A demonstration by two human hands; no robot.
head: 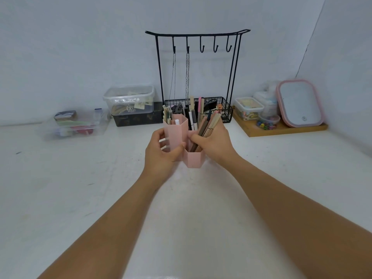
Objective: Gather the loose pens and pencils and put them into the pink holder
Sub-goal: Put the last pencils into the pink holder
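left hand [161,152] grips pink holder [194,158] | right hand [215,141] grips pencils [209,125] in it

The holder [177,129] in the middle is pale pink, plain, without pattern. The pencils [207,125] inside it are brown and beige, and some pens [192,119] are black or white. Behind it the rack [198,34] and its wire basket [226,109] are black. The counter [80,188] is white. At far right, the mirror [300,103] has a pink frame and stands on a light brown wooden tray [281,131]. At far left, the box [136,119] is dark with a faint gold pattern.
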